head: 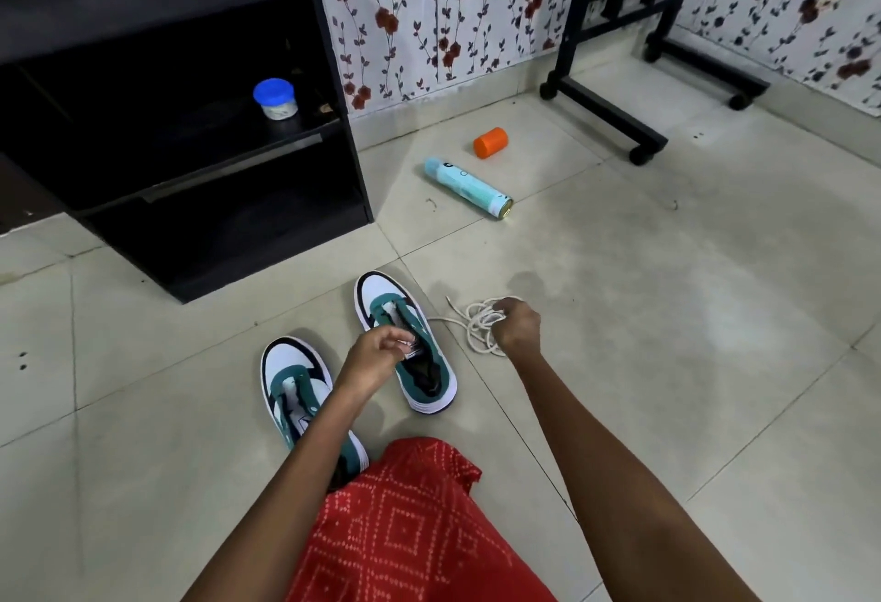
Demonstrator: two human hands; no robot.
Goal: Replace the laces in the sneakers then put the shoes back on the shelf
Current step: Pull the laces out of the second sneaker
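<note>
a black shelf [214, 229] stands at the left against the flowered wall [429, 29]. a small tub with a blue lid [275, 98] sits on its middle board. both sneakers are on the tiled floor [667, 315] in front of the shelf, not on it.

the near sneaker [295, 377], white and green with a dark rim, lies toe pointing away. the left forearm crosses over it, and red patterned cloth [405, 530] hides its heel.

the left hand [374, 356] is over the opening of the far sneaker [381, 289]. its fingers are curled and pinch at the tongue. just what is between the fingertips cannot be told. this sneaker also points away, and lies just beside the near one and a little farther off.

a strand of the white lace [478, 321] runs along the floor from the far sneaker's side to a loose bundle of loops just to its right. the right hand [517, 327] grips that bundle with its fingers curled round the loops. one free end sticks out toward the wall.

farther back, well apart from the shoes, a pale blue spray can [467, 187] lies on its side. an orange cap [491, 142] lies near it, not touching. to the right, a black frame on wheels [610, 101] stands by the wall.
</note>
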